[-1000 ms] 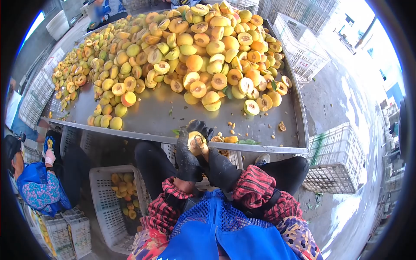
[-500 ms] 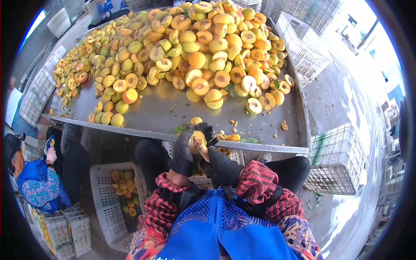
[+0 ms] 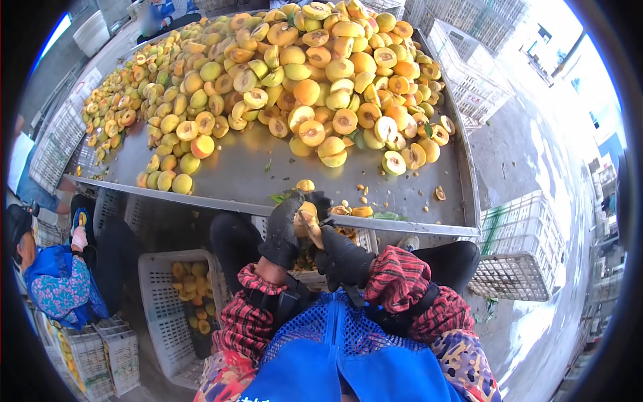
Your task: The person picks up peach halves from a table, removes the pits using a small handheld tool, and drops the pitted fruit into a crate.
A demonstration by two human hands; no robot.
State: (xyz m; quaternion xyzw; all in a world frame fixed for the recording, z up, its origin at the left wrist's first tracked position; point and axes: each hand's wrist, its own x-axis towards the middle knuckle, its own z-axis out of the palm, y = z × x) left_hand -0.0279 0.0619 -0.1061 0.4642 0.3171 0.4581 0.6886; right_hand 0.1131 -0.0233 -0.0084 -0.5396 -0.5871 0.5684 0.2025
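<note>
My left hand (image 3: 281,231), in a dark glove, is closed around a cut yellow peach (image 3: 307,216) just off the table's front edge. The peach's pale flesh faces up between the fingers. My right hand (image 3: 343,256), gloved too, is closed below and to the right, its fingertips close to the fruit. A slim tan-coloured tool (image 3: 316,237) runs from those fingers to the peach; its exact kind I cannot tell. Beyond my hands, a big heap of halved peaches (image 3: 301,74) covers much of the metal table (image 3: 248,164).
A white crate (image 3: 155,295) with peaches stands low on my left. Another crate holding scraps (image 3: 362,246) sits under the table edge. Stacked crates (image 3: 519,234) stand on the right. At far left a co-worker (image 3: 63,281) sits with a gloved hand raised. Small bits lie on the table.
Both hands stay together over the table edge, with only a slight shift around the peach. The co-worker's gloved hand at left has moved slightly.
</note>
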